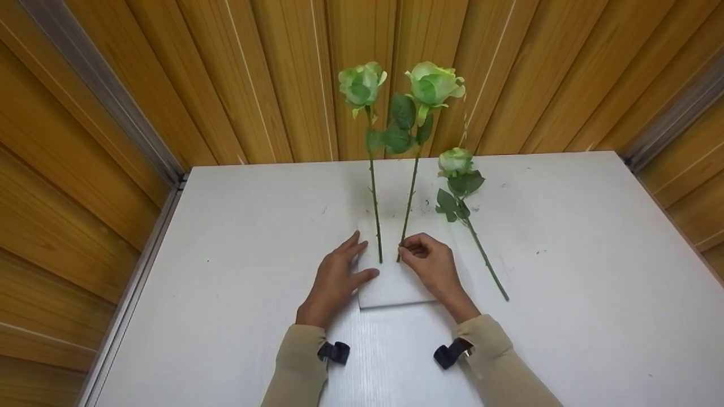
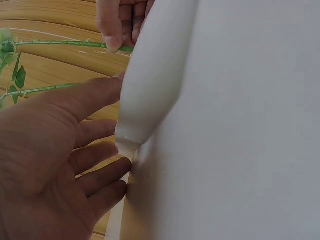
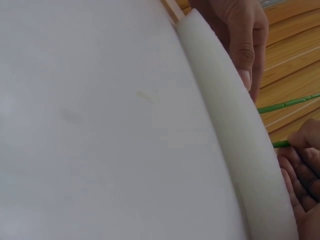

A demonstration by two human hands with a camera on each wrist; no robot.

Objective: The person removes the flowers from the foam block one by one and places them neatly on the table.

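Right hand (image 1: 435,263): thumb and fingers pinching the middle rose (image 1: 413,175), low on its stem!
Left hand (image 1: 336,271): fingers spread, at the foam block's (image 1: 390,288) left edge.
Left rose (image 1: 372,164): standing up from the block.
Third rose (image 1: 464,210): lying to the right, bloom far, on the white table (image 1: 254,254).

1 rose bloom (image 2: 7,46), partly beyond the left wrist view's edge

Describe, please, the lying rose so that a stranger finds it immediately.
On the white table, look right of the white block and the right hand. There, a pale green rose lies, its bloom near the table's far edge. Unlike its two upright neighbours, it lies beside the block.
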